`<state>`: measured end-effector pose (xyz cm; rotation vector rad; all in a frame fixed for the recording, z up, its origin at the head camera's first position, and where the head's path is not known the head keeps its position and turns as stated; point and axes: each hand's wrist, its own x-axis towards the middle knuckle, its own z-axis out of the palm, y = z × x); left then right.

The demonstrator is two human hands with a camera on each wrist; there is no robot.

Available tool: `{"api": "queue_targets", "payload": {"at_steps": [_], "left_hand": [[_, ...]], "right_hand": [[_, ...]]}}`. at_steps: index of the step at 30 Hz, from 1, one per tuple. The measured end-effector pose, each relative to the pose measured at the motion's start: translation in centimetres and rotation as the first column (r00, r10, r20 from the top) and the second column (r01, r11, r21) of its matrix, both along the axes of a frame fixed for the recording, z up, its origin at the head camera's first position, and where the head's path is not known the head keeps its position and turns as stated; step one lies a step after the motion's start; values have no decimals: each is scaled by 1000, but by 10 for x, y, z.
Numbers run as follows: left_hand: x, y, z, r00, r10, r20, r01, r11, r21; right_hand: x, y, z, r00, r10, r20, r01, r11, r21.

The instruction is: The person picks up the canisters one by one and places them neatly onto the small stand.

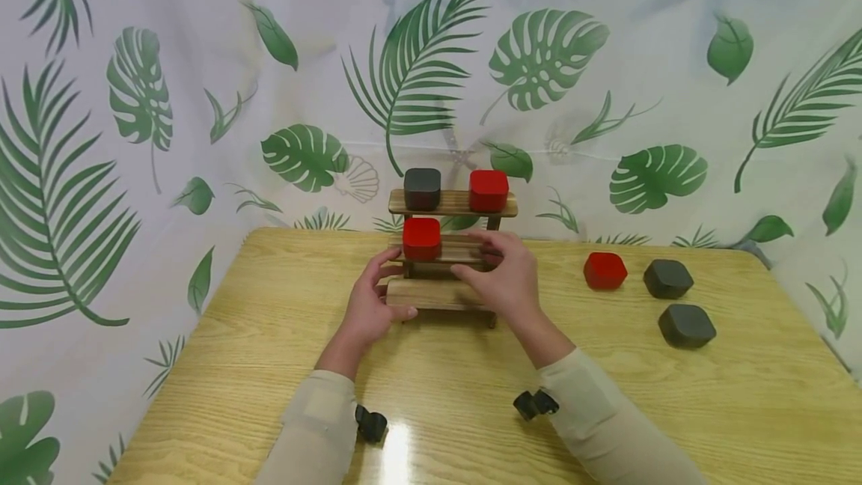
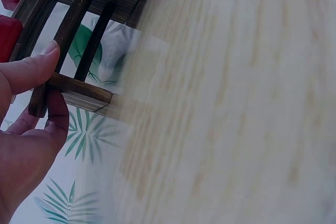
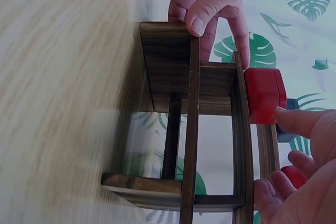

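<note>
At frame center, the left grip (image 1: pixel 369 305) is pinching a tiered wooden stand (image 1: pixel 441 295). The right grip (image 1: pixel 510 275) is lying spread alongside.

Head view: bright, even; white glare on yellow wood-grain tabletop (image 1: pixel 458 376), lower centre; soft shadow under brown three-tier wooden stand (image 1: pixel 456 254). Wrist views: dimmer, cooler; tabletop pale, smeared.

One rack (image 1: pixel 438 294) with three shelves (image 1: pixel 455 203), three red blocks (image 1: pixel 422 239) (two racked, one right on table (image 1: pixel 458 395)), three grey blocks (image 1: pixel 668 279) (one racked, two right), one left hand (image 1: pixel 369 309), one right hand (image 1: pixel 513 279).
</note>
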<state>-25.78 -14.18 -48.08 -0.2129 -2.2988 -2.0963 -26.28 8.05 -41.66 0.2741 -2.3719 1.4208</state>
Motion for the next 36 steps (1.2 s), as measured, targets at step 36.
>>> {"api": "queue_targets", "payload": {"at_steps": [36], "left_hand": [[15,3,28,999,-22,31,22,1000,20]], "right_hand": [[-1,54,-18,991,-126,-38,125,991,-40]]}}
